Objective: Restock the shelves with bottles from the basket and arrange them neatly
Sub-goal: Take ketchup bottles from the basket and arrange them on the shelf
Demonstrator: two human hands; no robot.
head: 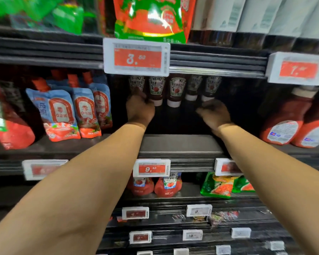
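Ketchup bottles (175,89) between left grip (139,109) and right grip (213,114).

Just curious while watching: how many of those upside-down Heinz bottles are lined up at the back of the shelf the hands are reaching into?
5, in one row: first by the left hand, second, third, fourth, fifth above the right hand. More may hide behind.
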